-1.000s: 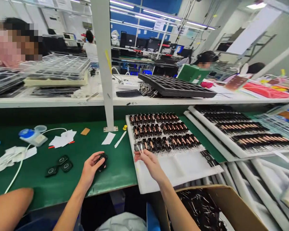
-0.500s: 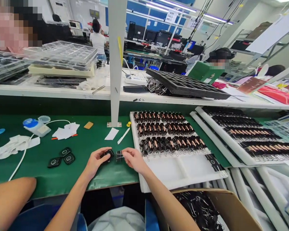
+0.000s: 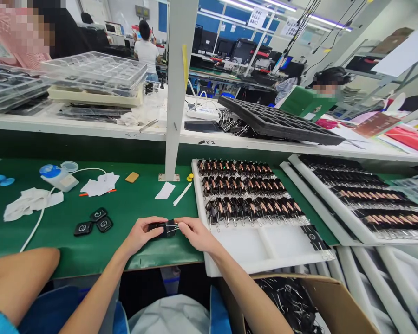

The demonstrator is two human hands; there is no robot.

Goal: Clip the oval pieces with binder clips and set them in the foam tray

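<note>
My left hand (image 3: 141,235) is closed around a small black square device (image 3: 156,227), partly hidden by my fingers. My right hand (image 3: 196,233) pinches the silver handles of a black binder clip (image 3: 170,228), whose jaw end meets the device's right side. Whether the jaws grip it cannot be seen. Left of my hands, three similar black devices (image 3: 98,214) with round marks on top lie together on the green mat (image 3: 125,208). To the right, a white foam tray (image 3: 244,246) bears rows of binder-clipped black pieces (image 3: 244,208).
Another foam tray (image 3: 337,229) of clipped pieces stands farther right. Below the bench edge, a cardboard box (image 3: 329,294) holds many binder clips. A white bottle (image 3: 64,182), papers (image 3: 102,184) and a sponge (image 3: 132,177) lie at left. A white post (image 3: 176,116) rises behind my hands.
My right hand has brought the binder clip leftward against the device; a gap separated them before. The whole view has shifted slightly right with the head.
</note>
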